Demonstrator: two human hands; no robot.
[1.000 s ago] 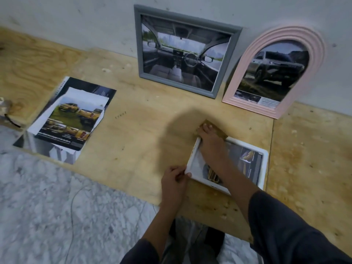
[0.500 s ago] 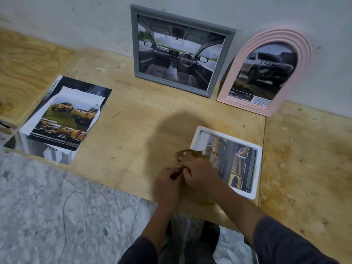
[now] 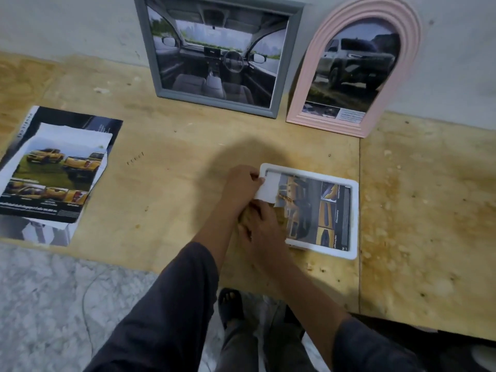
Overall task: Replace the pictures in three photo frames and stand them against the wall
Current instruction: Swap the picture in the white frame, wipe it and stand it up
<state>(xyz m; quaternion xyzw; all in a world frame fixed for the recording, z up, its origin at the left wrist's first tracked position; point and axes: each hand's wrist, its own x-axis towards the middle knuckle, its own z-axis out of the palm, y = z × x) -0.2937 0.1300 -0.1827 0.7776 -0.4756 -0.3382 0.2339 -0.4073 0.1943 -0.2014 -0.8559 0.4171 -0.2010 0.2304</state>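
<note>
The white rectangular plastic photo frame lies flat on the plywood desk, near its front edge, with a picture of yellow cars inside it. The left hand pinches the frame's left edge, fingers curled. The right hand sits at the near-left corner, fingers curled on a blurred brown piece. Behind, a grey rectangular frame and a pink arched frame lean side by side against the pale wall. Well to the left lies a stack of printed car sheets
</note>
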